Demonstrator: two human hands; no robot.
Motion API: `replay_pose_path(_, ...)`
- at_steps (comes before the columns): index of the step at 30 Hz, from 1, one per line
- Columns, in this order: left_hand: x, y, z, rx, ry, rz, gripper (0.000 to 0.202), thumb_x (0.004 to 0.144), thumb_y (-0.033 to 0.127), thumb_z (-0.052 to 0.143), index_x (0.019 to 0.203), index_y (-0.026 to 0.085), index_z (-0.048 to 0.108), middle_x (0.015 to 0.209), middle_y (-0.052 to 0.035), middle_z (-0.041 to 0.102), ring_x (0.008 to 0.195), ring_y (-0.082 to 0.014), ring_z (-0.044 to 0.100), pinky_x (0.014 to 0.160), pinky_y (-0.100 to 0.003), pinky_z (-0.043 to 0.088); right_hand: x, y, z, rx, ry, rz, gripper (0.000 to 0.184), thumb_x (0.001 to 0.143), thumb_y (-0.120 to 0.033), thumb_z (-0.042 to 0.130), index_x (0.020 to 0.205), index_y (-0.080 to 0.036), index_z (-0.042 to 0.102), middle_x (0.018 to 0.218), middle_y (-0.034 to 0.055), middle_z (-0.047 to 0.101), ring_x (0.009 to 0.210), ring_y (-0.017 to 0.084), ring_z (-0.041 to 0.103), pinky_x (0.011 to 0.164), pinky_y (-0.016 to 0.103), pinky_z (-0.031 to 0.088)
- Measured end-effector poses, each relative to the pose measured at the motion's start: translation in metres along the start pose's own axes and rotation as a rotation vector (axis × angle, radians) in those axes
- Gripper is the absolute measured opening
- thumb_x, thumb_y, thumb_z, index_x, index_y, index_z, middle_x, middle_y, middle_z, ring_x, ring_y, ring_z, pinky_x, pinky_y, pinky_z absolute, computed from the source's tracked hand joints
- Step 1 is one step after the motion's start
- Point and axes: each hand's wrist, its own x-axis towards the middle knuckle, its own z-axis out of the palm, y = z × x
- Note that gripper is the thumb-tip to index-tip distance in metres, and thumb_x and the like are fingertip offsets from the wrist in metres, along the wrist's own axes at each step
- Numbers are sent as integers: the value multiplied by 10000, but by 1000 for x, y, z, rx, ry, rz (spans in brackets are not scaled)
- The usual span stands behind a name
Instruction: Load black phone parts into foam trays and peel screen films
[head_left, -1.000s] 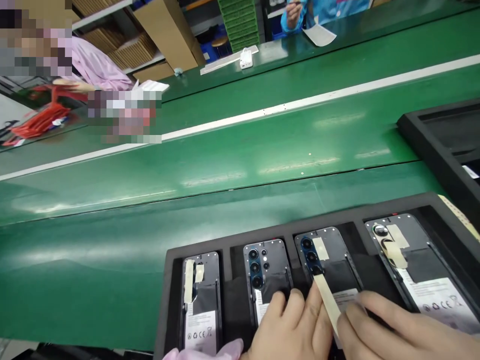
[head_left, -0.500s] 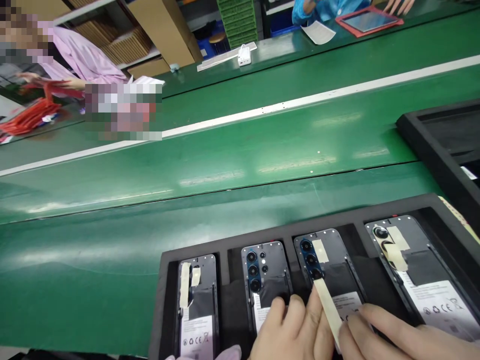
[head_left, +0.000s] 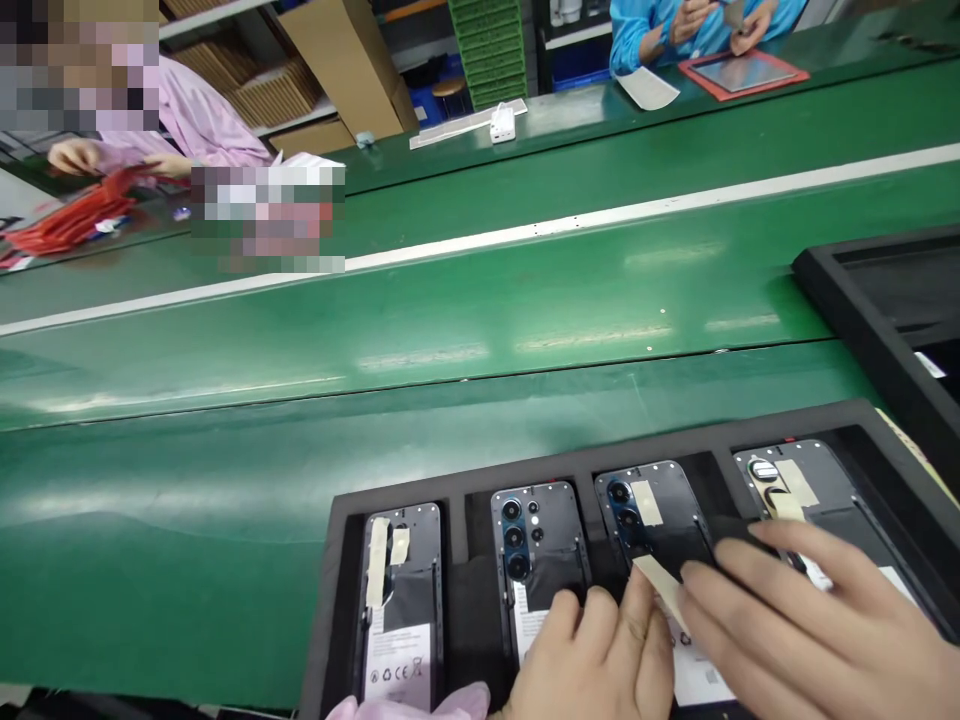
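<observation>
My left hand (head_left: 600, 650) is closed, its fingertips at the upper end of a cream strip of masking tape (head_left: 658, 580). My right hand (head_left: 825, 610) pinches the strip farther along. The strip lies just below the three lenses of a phone (head_left: 679, 497) without its back cover. A short piece of tape (head_left: 646, 503) is stuck beside those lenses. To the left is another phone (head_left: 556, 520) with bare lenses, and farther left a phone (head_left: 421, 560) with taped lenses. My right hand partly covers the rightmost phone (head_left: 829, 470), also taped.
A black foam tray (head_left: 457, 487) holds the phones on the green bench. Another black tray (head_left: 847, 290) stands at the right. Across the bench, one person in pink handles red pouches (head_left: 75, 220); another in blue works over a red-framed panel (head_left: 742, 72).
My right hand has moved up and over the rightmost phone, and the strip between my hands looks shorter. My left hand barely moves. The view shifts slightly. The co-worker in blue brings both hands together.
</observation>
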Motion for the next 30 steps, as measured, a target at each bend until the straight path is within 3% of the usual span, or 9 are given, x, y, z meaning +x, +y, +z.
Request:
replay_pose_path(6,12,-4,-8,-21,146,-69,234,890,218,431,890,197,664,1068,12,696,633,-156,441,598,-306,283,29,36,23,15,34,175,355,966,-153,372,692,-181,597,856,62,630,825,209,524,736,369,375)
replay_pose_path(9,14,-5,-10,-43,177,-91,270,889,170,391,862,197,658,1023,32,710,629,-161,432,608,-301,290,35,45,38,73,-4,241,333,950,-211,436,652,-186,581,906,73,613,864,238,510,723,365,362)
replay_pose_path(13,12,-3,-8,-36,151,-64,216,873,218,436,889,198,650,1044,10,703,636,-165,437,615,-306,284,35,47,45,-10,-10,313,113,893,-210,542,807,-152,585,969,121,584,884,259,501,714,350,370)
replay_pose_path(16,9,-1,-4,-25,117,-59,197,862,283,471,916,205,645,1074,-14,692,648,-170,442,624,-316,281,32,48,38,-70,9,339,93,900,-166,498,851,-133,570,911,115,583,814,236,500,668,320,359)
replay_pose_path(21,6,-4,-3,-5,87,1,226,850,343,503,970,210,641,1125,-31,672,651,-168,446,610,-313,288,23,48,22,75,-174,352,212,887,-139,482,709,-189,586,724,17,583,664,173,498,602,285,330)
replay_pose_path(25,5,-6,-5,2,12,25,265,862,380,505,1033,220,628,1208,-21,630,688,-169,459,633,-303,307,22,36,19,-57,-271,443,129,794,-176,614,667,-181,595,629,11,611,573,179,565,533,276,337)
replay_pose_path(28,7,-6,-6,-28,68,5,335,854,472,492,997,208,640,1181,-12,647,672,-166,448,629,-306,304,29,25,20,-141,-508,582,127,772,-199,640,659,-179,586,465,-8,580,405,190,560,410,249,214)
replay_pose_path(30,10,-6,-8,-60,118,-21,418,831,551,478,942,190,657,1111,-13,683,652,-165,437,630,-307,303,36,21,20,-126,-669,653,107,809,-198,604,704,-178,601,472,0,603,418,216,593,404,249,165)
